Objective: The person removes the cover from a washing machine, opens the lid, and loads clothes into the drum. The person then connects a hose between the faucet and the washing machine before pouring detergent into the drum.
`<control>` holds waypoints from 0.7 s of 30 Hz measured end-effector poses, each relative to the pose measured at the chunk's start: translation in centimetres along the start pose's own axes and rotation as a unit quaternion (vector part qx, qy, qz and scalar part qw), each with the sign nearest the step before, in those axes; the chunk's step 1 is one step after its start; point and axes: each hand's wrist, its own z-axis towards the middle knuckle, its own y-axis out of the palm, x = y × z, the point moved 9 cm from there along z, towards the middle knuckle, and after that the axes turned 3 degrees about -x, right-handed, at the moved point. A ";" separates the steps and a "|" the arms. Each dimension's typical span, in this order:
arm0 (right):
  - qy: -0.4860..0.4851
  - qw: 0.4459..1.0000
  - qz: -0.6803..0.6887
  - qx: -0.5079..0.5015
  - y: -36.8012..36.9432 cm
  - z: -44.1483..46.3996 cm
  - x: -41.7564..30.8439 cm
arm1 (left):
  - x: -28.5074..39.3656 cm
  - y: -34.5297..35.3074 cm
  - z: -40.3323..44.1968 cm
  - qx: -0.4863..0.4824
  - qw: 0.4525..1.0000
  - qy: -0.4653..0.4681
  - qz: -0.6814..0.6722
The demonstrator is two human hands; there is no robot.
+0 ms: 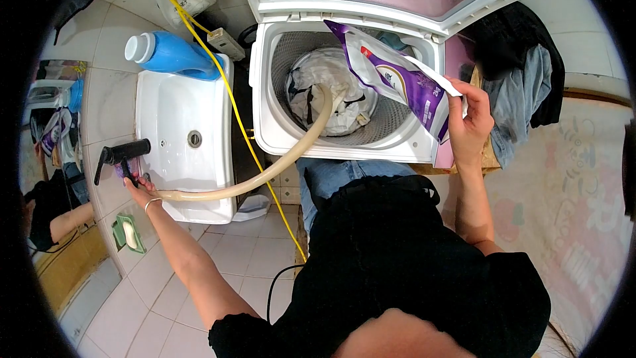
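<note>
My right hand (472, 119) is closed on the edge of a purple and white detergent pouch (391, 76), marked 2kg. The pouch hangs tilted over the open tub of a top-loading washing machine (265, 119). White and dark laundry (331, 83) lies inside the tub. At the far left, my left hand (141, 193) is closed around the end of a beige hose (265, 174), beside the black faucet (126, 151). Its fingertips are partly hidden near the spout. The hose curves over the machine's rim, and its other end reaches down onto the laundry.
A white sink (159, 103) carries a blue jug (175, 56) lying on its far end. A yellow cable (232, 96) hangs between sink and machine. The lid (391, 10) stands raised. Jeans (523, 93) are heaped at right. A green soap dish (129, 233) is on the left.
</note>
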 end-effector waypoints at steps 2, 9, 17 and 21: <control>0.001 1.000 -0.001 0.000 0.0 0.0 0.0 | 0.0 0.0 0.2 -0.015 1.000 0.006 -0.003; -0.003 1.000 -0.004 -0.003 0.0 0.0 -0.1 | 0.0 0.0 0.1 -0.006 1.000 0.006 -0.002; -0.004 1.000 -0.003 -0.003 0.1 0.1 0.0 | 0.2 0.3 -0.3 -0.006 1.000 0.010 -0.006; -0.006 1.000 0.000 -0.001 0.2 0.2 -0.2 | 0.1 0.1 0.1 -0.013 1.000 0.013 -0.003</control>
